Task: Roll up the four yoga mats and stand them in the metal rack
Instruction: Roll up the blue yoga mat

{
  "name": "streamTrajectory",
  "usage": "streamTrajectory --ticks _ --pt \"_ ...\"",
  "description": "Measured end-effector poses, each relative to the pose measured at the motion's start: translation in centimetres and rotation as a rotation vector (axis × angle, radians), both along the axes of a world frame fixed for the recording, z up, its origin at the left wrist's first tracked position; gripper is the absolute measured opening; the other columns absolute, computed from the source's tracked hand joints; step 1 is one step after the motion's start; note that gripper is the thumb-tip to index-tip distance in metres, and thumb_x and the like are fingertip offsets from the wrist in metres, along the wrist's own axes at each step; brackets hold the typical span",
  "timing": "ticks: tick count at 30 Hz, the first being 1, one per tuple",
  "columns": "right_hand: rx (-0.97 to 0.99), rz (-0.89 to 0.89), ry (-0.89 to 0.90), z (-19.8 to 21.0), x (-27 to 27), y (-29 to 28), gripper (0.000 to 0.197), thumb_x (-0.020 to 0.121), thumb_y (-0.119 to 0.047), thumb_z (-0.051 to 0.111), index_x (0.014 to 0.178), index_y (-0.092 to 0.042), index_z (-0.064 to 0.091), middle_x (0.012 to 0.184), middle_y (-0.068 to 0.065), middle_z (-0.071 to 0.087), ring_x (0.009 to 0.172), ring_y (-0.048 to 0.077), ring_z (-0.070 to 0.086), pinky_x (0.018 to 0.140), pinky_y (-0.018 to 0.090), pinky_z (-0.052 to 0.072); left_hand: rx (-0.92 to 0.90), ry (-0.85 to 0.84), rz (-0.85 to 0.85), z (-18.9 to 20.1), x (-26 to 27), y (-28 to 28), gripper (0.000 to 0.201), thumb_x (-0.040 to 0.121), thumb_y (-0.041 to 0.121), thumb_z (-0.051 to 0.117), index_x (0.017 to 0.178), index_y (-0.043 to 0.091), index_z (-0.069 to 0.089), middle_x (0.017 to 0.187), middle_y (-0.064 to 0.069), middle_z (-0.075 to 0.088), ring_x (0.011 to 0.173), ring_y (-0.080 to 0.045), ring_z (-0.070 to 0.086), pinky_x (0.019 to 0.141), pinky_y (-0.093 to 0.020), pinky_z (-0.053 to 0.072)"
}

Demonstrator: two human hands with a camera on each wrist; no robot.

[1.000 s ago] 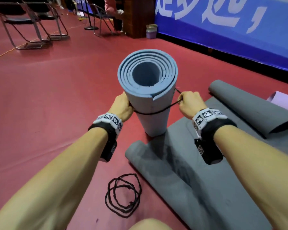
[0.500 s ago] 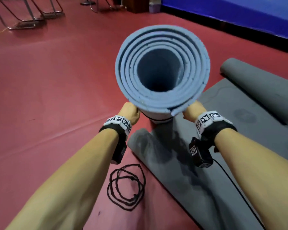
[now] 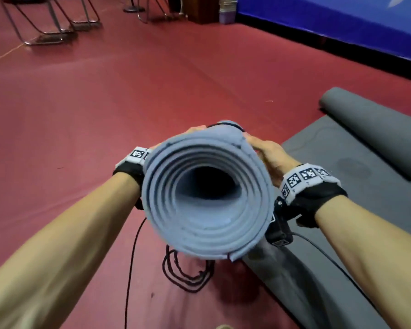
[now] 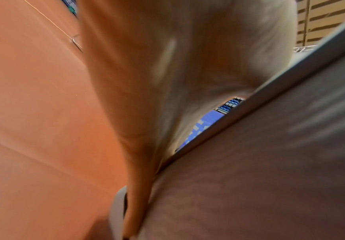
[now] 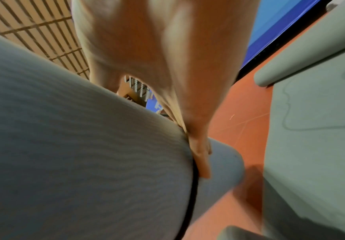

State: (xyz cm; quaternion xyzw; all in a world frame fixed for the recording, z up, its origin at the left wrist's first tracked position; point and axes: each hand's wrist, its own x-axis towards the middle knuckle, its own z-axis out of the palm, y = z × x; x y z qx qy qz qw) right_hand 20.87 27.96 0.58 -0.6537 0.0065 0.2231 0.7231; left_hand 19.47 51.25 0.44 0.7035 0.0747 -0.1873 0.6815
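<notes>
Both hands, left hand (image 3: 195,131) and right hand (image 3: 267,151), clasp the rolled blue foam yoga mat (image 3: 208,198), lifted over the red floor (image 3: 105,110). Its thin black cord (image 3: 224,125) looks loose; it may slip, unrolling the mat.

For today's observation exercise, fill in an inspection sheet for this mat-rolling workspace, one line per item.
Surface: red floor.
Job's things: blue mat rolled, lifted, black cord round it; grey mat part unrolled; metal rack not seen.
Clutter: coiled black cord on floor.
Grips: left hand and right hand hold the blue mat.
Cables: wrist camera lead.
Surroundings: folding chairs, blue banner.
</notes>
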Motion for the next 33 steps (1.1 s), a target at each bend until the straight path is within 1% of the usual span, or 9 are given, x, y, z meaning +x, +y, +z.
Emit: streamTrajectory --ticks 3,8,12,14,18,24,26,29,33 --pt "0.035 0.077 -0.007 -1.3 0.0 1.8 0.042 0.073 -0.026 0.078 0.106 -0.008 0.061 0.088 0.013 0.065 0.07 0.024 0.056 0.06 0.032 0.038 -0.046 -0.012 0.012 0.8 -1.0 1.4 0.028 0.078 0.034 0.069 0.099 0.015 0.063 0.083 0.0 0.073 0.072 -0.013 0.068 0.07 -0.026 0.052" --pt "-0.045 0.217 -0.019 -3.2 -0.3 5.2 0.063 0.072 0.006 0.065 0.13 -0.015 0.052 0.12 0.004 0.064 0.113 0.03 0.059 0.079 0.047 0.04 0.052 -0.033 0.038 -0.6 -2.9 6.0 0.101 0.039 0.015 0.086 0.13 0.017 0.043 0.117 -0.009 0.068 0.108 -0.024 0.065 0.095 -0.044 0.051" --pt "-0.211 0.356 -0.103 -6.8 -1.3 7.7 0.079 0.066 -0.006 0.077 0.135 -0.021 0.044 0.13 0.003 0.061 0.114 0.02 0.059 0.074 0.039 0.054 0.205 0.032 -0.02 -2.0 -4.3 8.8 0.103 0.034 0.017 0.091 0.124 0.012 0.042 0.122 -0.006 0.067 0.114 -0.017 0.063 0.094 -0.035 0.052" --pt "-0.271 0.393 -0.139 -8.7 -2.5 9.0 0.087 0.064 -0.014 0.084 0.139 -0.016 0.039 0.133 0.004 0.059 0.117 0.016 0.057 0.084 0.032 0.053 0.206 0.073 0.046 -3.6 -5.0 10.2 0.1 0.029 0.027 0.097 0.115 0.014 0.048 0.114 -0.002 0.07 0.106 -0.015 0.065 0.087 -0.034 0.054" --pt "-0.393 0.394 -0.192 -13.3 -4.8 12.6 0.112 0.047 -0.052 0.084 0.143 -0.026 0.03 0.135 -0.003 0.056 0.123 0.018 0.056 0.108 0.037 0.043 0.259 0.107 0.167 -6.3 -6.0 12.7 0.063 0.056 0.03 0.089 0.107 0.015 0.054 0.097 0.003 0.073 0.098 -0.018 0.064 0.082 -0.037 0.052" --pt "-0.543 0.47 -0.225 -17.5 -9.4 14.9 0.109 0.069 -0.034 0.086 0.15 -0.02 0.014 0.139 0.004 0.053 0.121 0.025 0.056 0.099 0.024 0.039 0.457 0.246 0.156 -12.0 -7.6 15.4 0.021 0.09 0.027 0.068 0.096 0.013 0.054 0.09 -0.008 0.058 0.08 -0.02 0.054 0.06 -0.031 0.049" --pt "-0.584 0.527 -0.207 -19.3 -10.3 15.6 0.12 0.067 -0.037 0.086 0.153 -0.019 0.006 0.154 0.004 0.037 0.132 0.025 0.048 0.106 0.024 0.035 0.689 0.248 0.13 -14.5 -8.1 15.6 0.03 0.095 0.04 0.058 0.096 0.011 0.054 0.09 -0.01 0.058 0.078 -0.022 0.056 0.059 -0.035 0.053" --pt "-0.644 0.637 -0.136 -21.5 -10.6 15.9 0.117 0.078 -0.033 0.079 0.157 -0.02 -0.005 0.165 -0.004 0.0 0.145 0.022 0.03 0.117 0.027 0.024 1.083 0.232 0.071 -18.5 -8.5 14.3 0.047 0.099 0.048 0.043 0.11 0.005 0.057 0.11 -0.022 0.064 0.099 -0.037 0.061 0.082 -0.041 0.05" --pt "-0.573 0.632 -0.088 -23.0 -9.3 17.1 0.095 0.081 -0.016 0.07 0.157 -0.029 0.014 0.16 -0.019 -0.002 0.147 0.02 0.025 0.12 0.035 0.023 1.197 0.327 0.242 -19.5 -8.1 12.8 0.053 0.102 0.045 0.036 0.123 -0.002 0.052 0.124 -0.033 0.055 0.114 -0.048 0.053 0.089 -0.044 0.042"
